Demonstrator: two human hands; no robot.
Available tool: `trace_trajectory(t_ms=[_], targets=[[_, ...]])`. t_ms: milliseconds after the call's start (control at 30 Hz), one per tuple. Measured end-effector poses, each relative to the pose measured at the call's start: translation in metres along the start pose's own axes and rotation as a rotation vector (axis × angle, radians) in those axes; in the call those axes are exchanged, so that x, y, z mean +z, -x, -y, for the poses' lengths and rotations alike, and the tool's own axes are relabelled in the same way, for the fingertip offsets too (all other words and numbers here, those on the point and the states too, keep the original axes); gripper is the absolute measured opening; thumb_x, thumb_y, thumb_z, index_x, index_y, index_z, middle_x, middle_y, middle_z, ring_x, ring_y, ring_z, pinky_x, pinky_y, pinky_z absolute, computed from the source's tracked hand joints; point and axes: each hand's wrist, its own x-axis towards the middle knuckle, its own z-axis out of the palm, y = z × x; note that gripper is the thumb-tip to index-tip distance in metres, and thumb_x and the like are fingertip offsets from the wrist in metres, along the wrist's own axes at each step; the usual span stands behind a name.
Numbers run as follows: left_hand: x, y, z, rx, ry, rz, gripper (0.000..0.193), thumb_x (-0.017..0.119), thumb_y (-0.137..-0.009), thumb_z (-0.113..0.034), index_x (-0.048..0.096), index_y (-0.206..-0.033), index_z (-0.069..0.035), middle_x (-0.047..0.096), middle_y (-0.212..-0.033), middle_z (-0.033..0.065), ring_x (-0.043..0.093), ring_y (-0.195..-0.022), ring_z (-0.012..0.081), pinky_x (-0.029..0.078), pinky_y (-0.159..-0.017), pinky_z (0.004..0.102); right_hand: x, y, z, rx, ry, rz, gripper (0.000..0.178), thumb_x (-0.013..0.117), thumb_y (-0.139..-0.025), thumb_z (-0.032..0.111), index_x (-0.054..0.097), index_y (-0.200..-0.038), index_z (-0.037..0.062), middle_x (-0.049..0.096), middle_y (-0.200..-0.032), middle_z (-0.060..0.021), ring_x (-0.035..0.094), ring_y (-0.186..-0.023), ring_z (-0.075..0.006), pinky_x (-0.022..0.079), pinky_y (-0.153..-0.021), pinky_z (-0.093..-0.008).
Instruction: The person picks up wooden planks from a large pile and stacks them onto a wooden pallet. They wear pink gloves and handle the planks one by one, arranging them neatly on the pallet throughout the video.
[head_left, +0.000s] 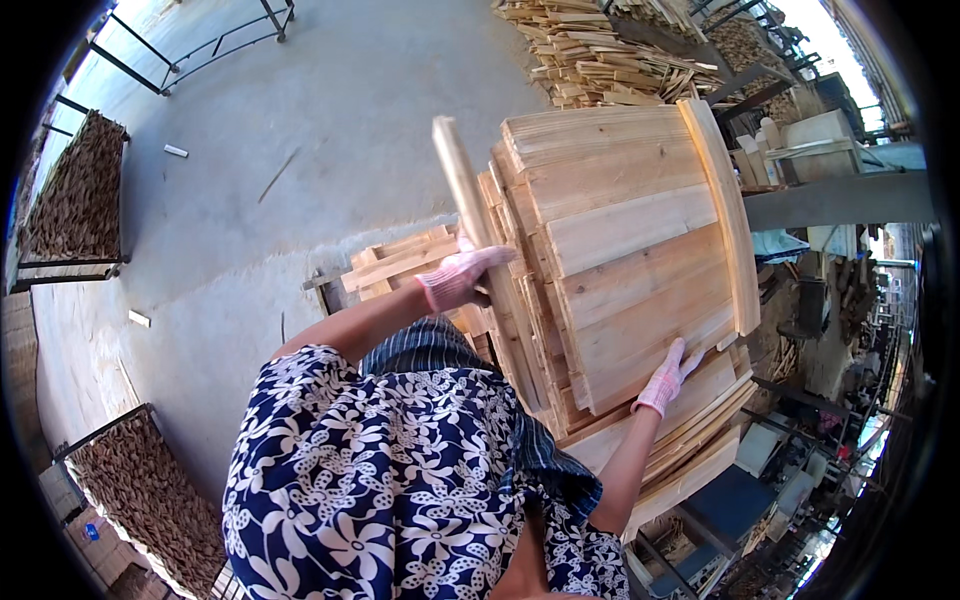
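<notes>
My left hand (463, 280), in a pink-and-white knit glove, grips a long narrow wooden board (460, 185) at the left side of a stack. The board stands tilted, its far end slightly blurred. Beside it rises the stack of pale planks (640, 255), with several laid edge to edge on top. A narrow plank (722, 215) lies across their right ends. My right hand (665, 382), gloved alike, rests at the near right edge of the stack with fingers stretched out, touching the wood. Its palm side is hidden.
More boards (690, 425) are piled near my right forearm. Crossed planks (400, 262) lie low to the left. Loose wood strips (610, 60) heap at the far side. Metal-framed racks of wood pieces (80, 190) stand left on the concrete floor (330, 110). A grey beam (840, 203) juts in right.
</notes>
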Motion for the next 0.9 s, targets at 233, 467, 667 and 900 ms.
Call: trace_trajectory(t_ms=[233,467,667,900], targets=[[0.049,-0.027,-0.016,-0.050,0.080,-0.146,0.098,0.079,-0.082,-0.029,0.013,-0.151,-0.008,0.044,-0.142,0.0221,0.060,-0.122,0.0397,0.060,-0.087,0.0635,-0.006,-0.012,-0.016,-0.059,0.046,0.004,0.087,0.058,-0.100,0.054,0.016,-0.166,0.0174,0.028,-0.167,-0.0176,0.037,-0.147,-0.0350,0.032,-0.120,-0.0440],[0.023,-0.011,0.008,0.057,0.106,-0.075,0.104,0.076,-0.085,-0.030,0.002,-0.157,-0.014,0.040,-0.146,0.0242,0.060,-0.121,0.0413,0.059,-0.088,0.0656,-0.008,-0.016,-0.016,-0.096,0.014,0.015,0.089,0.061,-0.099,0.052,0.015,-0.166,0.0149,0.026,-0.168,-0.0168,0.036,-0.148,-0.0332,0.030,-0.121,-0.0439],[0.064,-0.021,0.000,0.054,-0.272,-0.188,0.126,0.072,-0.088,-0.053,-0.019,-0.157,0.001,0.049,-0.143,0.0325,0.060,-0.124,0.0420,0.055,-0.098,0.0451,-0.004,-0.019,-0.011,-0.095,0.080,0.022,0.091,0.063,-0.099,0.051,0.014,-0.166,0.0124,0.026,-0.168,-0.0165,0.036,-0.148,-0.0325,0.029,-0.122,-0.0428],[0.076,0.009,-0.024,-0.008,-0.304,-0.233,0.137,0.075,-0.082,-0.060,-0.021,-0.158,0.003,0.053,-0.139,0.0368,0.058,-0.127,0.0428,0.051,-0.103,0.0419,-0.005,-0.008,0.000,-0.067,0.063,0.022,0.094,0.063,-0.097,0.054,0.014,-0.166,0.0122,0.025,-0.168,-0.0169,0.037,-0.148,-0.0330,0.029,-0.122,-0.0419]])
